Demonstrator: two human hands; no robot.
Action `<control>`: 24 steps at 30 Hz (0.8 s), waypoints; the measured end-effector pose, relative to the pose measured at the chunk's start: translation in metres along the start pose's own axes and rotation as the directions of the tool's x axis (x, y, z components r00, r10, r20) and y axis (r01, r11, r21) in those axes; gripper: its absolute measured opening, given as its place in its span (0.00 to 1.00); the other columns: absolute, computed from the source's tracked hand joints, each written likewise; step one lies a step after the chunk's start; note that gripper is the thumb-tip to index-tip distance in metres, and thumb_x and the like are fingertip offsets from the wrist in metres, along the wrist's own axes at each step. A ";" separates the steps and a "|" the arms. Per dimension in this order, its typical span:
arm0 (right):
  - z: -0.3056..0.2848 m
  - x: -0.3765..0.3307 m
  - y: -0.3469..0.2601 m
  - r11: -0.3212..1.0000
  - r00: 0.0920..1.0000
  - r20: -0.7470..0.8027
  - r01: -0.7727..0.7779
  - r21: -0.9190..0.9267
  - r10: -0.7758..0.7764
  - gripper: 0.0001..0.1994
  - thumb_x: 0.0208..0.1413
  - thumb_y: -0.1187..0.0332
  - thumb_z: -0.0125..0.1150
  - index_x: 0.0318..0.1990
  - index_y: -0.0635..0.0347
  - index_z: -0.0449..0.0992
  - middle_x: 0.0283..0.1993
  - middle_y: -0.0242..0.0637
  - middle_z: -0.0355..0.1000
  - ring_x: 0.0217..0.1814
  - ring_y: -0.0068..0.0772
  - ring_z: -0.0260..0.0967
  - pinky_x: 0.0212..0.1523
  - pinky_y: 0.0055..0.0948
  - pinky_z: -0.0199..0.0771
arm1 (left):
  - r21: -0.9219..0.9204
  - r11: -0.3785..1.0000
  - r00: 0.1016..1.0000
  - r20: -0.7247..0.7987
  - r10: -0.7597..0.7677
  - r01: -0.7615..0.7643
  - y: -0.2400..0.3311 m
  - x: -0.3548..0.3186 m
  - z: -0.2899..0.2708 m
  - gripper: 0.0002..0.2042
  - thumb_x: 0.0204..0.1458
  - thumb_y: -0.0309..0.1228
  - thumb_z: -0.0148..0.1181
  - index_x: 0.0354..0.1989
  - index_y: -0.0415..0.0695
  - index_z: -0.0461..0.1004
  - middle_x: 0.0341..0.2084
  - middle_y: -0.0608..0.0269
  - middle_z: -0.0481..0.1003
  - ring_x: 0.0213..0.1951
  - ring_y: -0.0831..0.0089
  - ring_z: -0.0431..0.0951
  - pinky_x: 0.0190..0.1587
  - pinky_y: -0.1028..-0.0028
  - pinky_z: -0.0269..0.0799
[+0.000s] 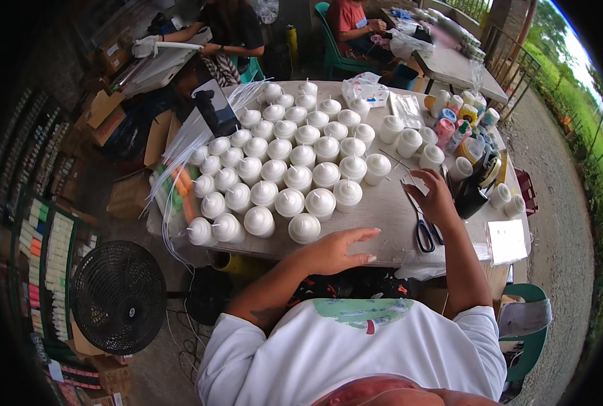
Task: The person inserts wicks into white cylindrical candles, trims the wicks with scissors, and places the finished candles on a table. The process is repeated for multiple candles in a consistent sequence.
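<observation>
Many white candles [289, 201], short and round with domed tops and thin wicks, stand upright in close rows over the left and middle of the table [376, 233]. My left hand [342, 252] is open at the table's near edge, thumb and fingers apart, close to the nearest candle and touching none. To the right, my right hand [434, 196] is bent over the scissors [423, 231], its thumb and fingers apart and nothing visible between them. The scissors lie with dark handles toward me. Thin pale strands [397, 161] lie beyond this hand.
Long white strands [179, 159] hang over the table's left end. Bottles and thread spools [460, 122], more white candles [409, 142], and a black holder [472, 196] crowd the right side. A black fan [119, 298] stands at left. Two people sit at tables beyond.
</observation>
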State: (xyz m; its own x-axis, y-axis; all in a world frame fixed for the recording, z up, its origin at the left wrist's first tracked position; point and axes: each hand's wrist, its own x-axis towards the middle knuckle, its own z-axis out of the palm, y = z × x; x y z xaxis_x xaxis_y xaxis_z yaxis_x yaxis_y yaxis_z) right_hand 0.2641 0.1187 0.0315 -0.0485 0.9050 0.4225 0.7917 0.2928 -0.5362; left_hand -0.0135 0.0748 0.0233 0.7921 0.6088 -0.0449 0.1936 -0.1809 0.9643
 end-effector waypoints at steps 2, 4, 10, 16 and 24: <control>0.007 0.008 0.000 0.998 0.999 0.010 0.047 -0.037 -0.047 0.17 0.47 0.65 0.70 0.44 0.62 0.76 0.48 0.44 0.71 0.52 0.47 0.68 0.53 0.36 0.68 | 0.079 0.997 0.978 0.211 0.007 -0.024 0.037 -0.038 -0.023 0.29 0.53 0.31 0.63 0.63 0.42 0.61 0.59 0.55 0.66 0.61 0.66 0.65 0.61 0.67 0.61; 0.009 0.003 -0.004 0.998 0.998 -0.003 0.070 -0.003 -0.070 0.19 0.45 0.68 0.71 0.46 0.60 0.75 0.49 0.43 0.71 0.53 0.45 0.68 0.53 0.37 0.68 | -0.060 0.986 0.963 0.214 0.165 -0.155 0.032 -0.077 -0.046 0.28 0.52 0.29 0.64 0.62 0.39 0.62 0.58 0.55 0.67 0.61 0.67 0.65 0.63 0.68 0.58; 0.008 -0.037 -0.009 0.994 0.995 -0.029 -0.096 0.058 0.097 0.19 0.47 0.72 0.69 0.48 0.60 0.74 0.50 0.42 0.70 0.54 0.44 0.67 0.55 0.36 0.66 | -0.078 0.974 0.766 -0.632 0.119 -0.215 0.013 -0.202 -0.140 0.20 0.57 0.24 0.55 0.58 0.35 0.63 0.52 0.54 0.71 0.55 0.69 0.71 0.58 0.70 0.66; -0.004 -0.040 -0.017 0.991 0.991 -0.029 -0.130 -0.011 0.129 0.19 0.47 0.73 0.68 0.48 0.60 0.74 0.50 0.41 0.70 0.54 0.42 0.67 0.56 0.35 0.64 | 0.117 0.923 0.325 -0.946 -0.009 0.366 -0.070 -0.217 -0.313 0.14 0.53 0.31 0.61 0.45 0.38 0.75 0.41 0.58 0.75 0.43 0.74 0.74 0.47 0.73 0.71; -0.005 -0.061 -0.045 0.993 0.993 0.055 -0.110 0.031 0.108 0.19 0.46 0.73 0.69 0.47 0.60 0.74 0.50 0.42 0.70 0.53 0.43 0.67 0.54 0.34 0.66 | 0.262 0.457 0.287 -0.958 0.016 0.850 -0.117 -0.139 -0.378 0.10 0.47 0.36 0.64 0.36 0.47 0.79 0.41 0.55 0.74 0.40 0.60 0.76 0.45 0.63 0.72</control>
State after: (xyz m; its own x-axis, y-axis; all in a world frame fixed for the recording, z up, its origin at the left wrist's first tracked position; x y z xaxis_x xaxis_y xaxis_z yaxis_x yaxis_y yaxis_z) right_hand 0.2344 0.0487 0.0338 0.0038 0.9471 0.3210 0.7729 0.2010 -0.6019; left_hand -0.3649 0.3030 0.0152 -0.3240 0.9118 0.2523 0.9136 0.2322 0.3339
